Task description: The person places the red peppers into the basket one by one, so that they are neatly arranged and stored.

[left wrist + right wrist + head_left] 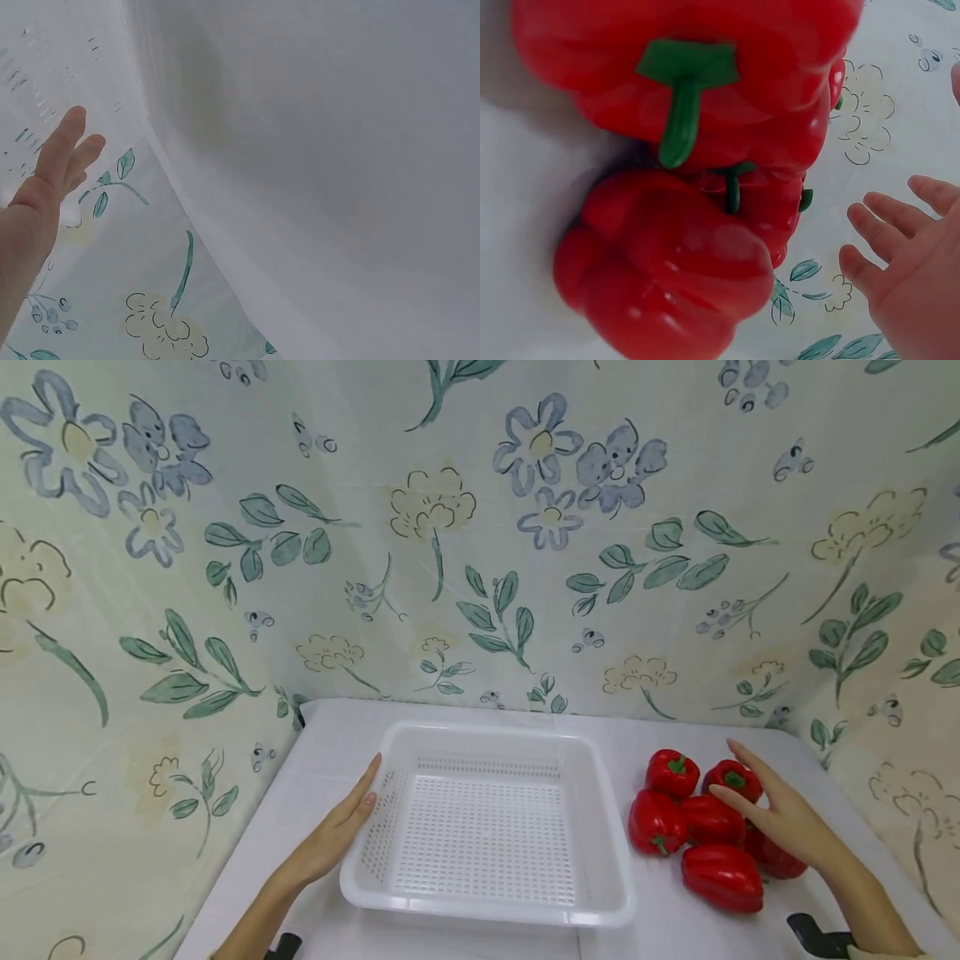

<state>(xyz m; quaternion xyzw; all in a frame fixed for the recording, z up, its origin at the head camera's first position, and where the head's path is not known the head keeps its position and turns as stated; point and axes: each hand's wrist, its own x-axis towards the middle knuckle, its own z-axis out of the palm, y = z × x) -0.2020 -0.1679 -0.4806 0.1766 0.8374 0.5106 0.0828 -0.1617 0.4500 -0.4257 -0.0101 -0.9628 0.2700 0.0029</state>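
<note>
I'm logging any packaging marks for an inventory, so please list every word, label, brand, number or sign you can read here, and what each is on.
None: no readable text shows in any view.
White basket: no lettering visible.
Red peppers: no stickers or labels visible.
Patterned cloth: printed flowers and leaves, no words.
Black piece by the right wrist: too little shows to tell.

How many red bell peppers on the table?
6, right of the white basket: back-left bell pepper, back-right bell pepper, middle-left bell pepper, centre bell pepper, front bell pepper, and sixth bell pepper partly behind the right hand. That hand may hide more.
</note>
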